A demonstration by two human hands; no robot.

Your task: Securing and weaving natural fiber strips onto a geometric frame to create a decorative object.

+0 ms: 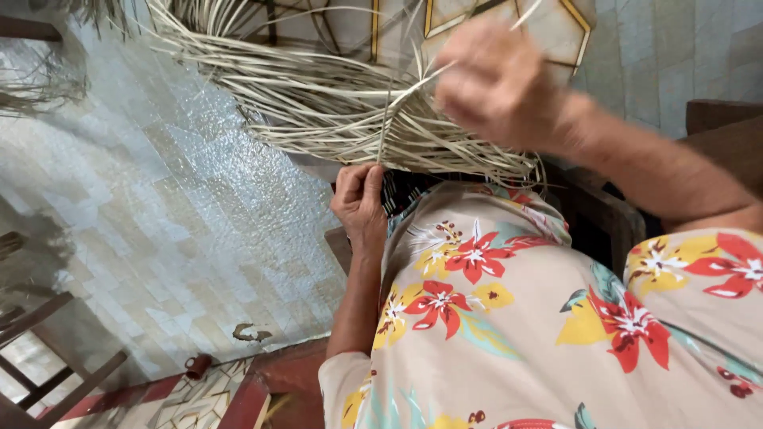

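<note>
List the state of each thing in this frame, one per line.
Strip bundle: loose, fanned out, partly woven at the near edge.
Left hand: closed, pinching the bundle's lower edge.
Right hand: blurred, raised over the strips, gripping some.
Small brown cup: upright on the floor.

No packages, labels, signs or screens seen anywhere around the bundle of pale straw strips (334, 103), nothing printed or displayed found

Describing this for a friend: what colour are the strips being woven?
Pale straw-beige strips, seen in the head view.
</note>
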